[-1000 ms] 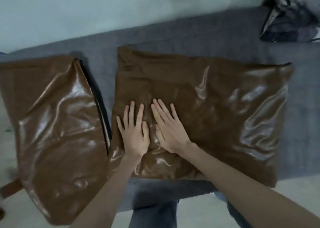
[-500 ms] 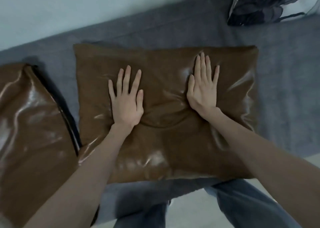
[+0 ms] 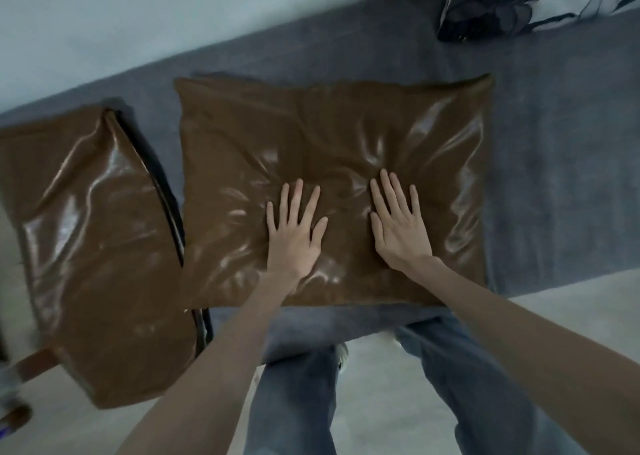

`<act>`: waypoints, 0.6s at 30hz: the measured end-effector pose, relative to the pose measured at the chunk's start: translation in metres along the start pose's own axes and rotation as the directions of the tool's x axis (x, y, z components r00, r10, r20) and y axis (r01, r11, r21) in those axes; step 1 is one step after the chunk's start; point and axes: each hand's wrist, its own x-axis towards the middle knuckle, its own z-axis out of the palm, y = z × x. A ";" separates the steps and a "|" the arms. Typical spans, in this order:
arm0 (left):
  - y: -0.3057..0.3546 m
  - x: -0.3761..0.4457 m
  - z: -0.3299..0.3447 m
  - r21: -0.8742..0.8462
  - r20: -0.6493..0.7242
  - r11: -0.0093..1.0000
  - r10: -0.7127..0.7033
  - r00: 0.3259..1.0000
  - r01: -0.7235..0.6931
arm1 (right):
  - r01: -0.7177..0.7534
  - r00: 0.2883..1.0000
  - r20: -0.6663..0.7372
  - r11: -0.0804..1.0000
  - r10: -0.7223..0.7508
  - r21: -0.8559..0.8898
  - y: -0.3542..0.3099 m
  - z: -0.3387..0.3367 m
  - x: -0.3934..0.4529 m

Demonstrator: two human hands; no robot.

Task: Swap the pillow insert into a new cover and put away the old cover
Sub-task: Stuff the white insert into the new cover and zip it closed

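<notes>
Brown pillow (image 3: 332,164) flat beneath spread fingers (image 3: 398,195)

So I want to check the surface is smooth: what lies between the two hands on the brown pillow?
Head view: only bare brown pillow, puckered, between left hand and right hand.

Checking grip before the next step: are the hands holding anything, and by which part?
Nothing is held. The left hand and right hand lie flat, fingers spread, pressing on the brown pillow.
</notes>
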 end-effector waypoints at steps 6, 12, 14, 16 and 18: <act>-0.011 0.015 -0.055 -0.140 -0.086 0.990 -0.005 0.996 -0.007 | 0.000 0.996 -0.087 0.980 0.018 0.197 0.013 -0.072 0.028; -0.026 0.141 -0.122 -0.198 -0.182 0.979 -0.078 0.980 0.041 | -0.033 0.983 -0.163 0.953 0.086 0.302 0.013 -0.129 0.139; -0.023 0.174 -0.135 -0.138 -0.134 0.990 0.000 0.991 -0.019 | -0.034 0.987 -0.136 0.941 0.085 0.337 0.008 -0.136 0.165; -0.019 0.203 -0.141 -0.075 -0.087 0.995 0.063 0.994 -0.070 | -0.050 0.992 -0.087 0.935 0.086 0.352 0.006 -0.131 0.185; -0.016 0.226 -0.133 -0.098 -0.049 0.991 0.085 0.995 -0.090 | -0.116 0.991 -0.020 0.925 0.132 0.363 0.012 -0.116 0.196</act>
